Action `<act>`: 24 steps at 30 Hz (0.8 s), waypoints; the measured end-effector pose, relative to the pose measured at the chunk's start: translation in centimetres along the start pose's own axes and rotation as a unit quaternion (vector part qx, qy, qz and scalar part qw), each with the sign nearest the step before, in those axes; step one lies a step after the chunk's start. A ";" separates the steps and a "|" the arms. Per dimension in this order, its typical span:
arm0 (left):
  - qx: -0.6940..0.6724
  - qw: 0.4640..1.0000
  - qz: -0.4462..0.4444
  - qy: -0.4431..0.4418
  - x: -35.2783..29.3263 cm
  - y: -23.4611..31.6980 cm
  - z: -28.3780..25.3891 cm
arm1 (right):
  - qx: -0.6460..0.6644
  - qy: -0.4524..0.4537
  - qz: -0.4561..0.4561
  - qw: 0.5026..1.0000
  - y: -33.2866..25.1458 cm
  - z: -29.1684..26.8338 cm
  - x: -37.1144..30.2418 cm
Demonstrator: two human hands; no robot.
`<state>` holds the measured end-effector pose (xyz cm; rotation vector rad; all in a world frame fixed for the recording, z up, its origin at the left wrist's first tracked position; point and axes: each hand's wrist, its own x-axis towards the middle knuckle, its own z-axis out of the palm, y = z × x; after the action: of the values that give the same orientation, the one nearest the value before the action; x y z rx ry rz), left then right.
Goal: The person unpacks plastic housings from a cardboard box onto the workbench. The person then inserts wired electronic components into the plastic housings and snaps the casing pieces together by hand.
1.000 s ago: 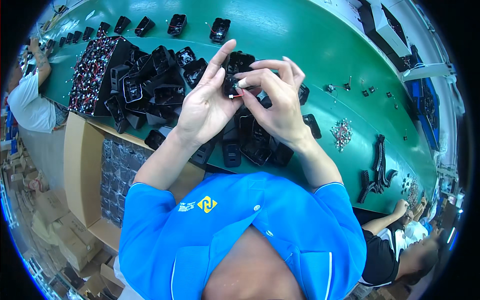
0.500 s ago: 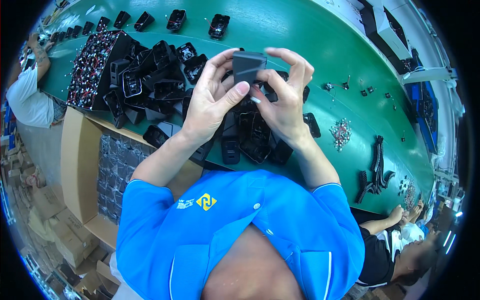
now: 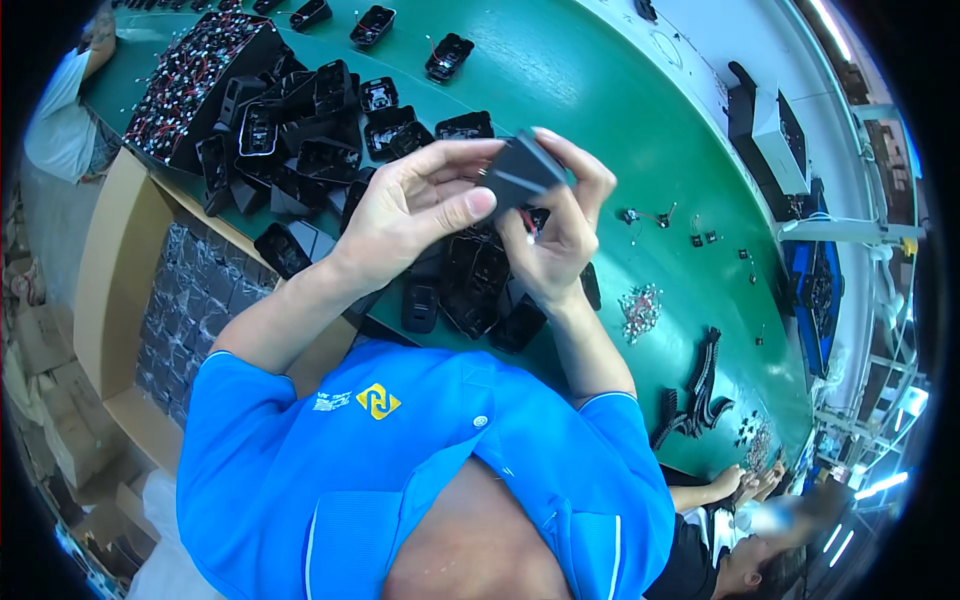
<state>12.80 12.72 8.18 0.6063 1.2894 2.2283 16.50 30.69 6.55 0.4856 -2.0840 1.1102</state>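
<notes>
Both my hands hold one black plastic housing (image 3: 522, 178) above the heap at the middle of the green table. My left hand (image 3: 405, 212) grips its left side between thumb and fingers. On the other side my right hand (image 3: 562, 222) has its fingers bent around the far and lower edges. A short red wire with a pale end (image 3: 529, 228) shows beside my right thumb; whether it joins the housing I cannot tell. Under and left of my hands lie many similar open black housings (image 3: 327, 158), some with parts inside.
A dark box of red-wired small parts (image 3: 195, 75) stands at the far left. Near left is an open carton (image 3: 105, 270) of wrapped black pieces. Right of my hands lie a wire pile (image 3: 641, 310) and black strips (image 3: 700, 390). Other people (image 3: 735, 535) work at both sides.
The housing has tilted to the right and my hands have turned with it. The whole view has shifted, so the table's things sit farther left.
</notes>
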 end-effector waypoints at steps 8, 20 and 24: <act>-0.086 0.985 0.001 0.150 -1.5 -0.8 -1.2 | -0.007 -0.115 -0.020 0.993 0.6 1.4 3.4; 0.633 0.735 0.110 0.217 -14.5 -4.8 -4.7 | -0.264 -0.275 0.122 0.916 16.7 0.9 6.5; 0.668 0.709 0.061 0.215 -15.5 -6.2 -3.7 | -0.286 -0.322 0.145 0.891 17.0 1.3 6.7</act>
<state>23.91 3.45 -0.99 0.5980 3.1484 1.1167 1.03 39.21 1.52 0.2644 -2.9985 0.4363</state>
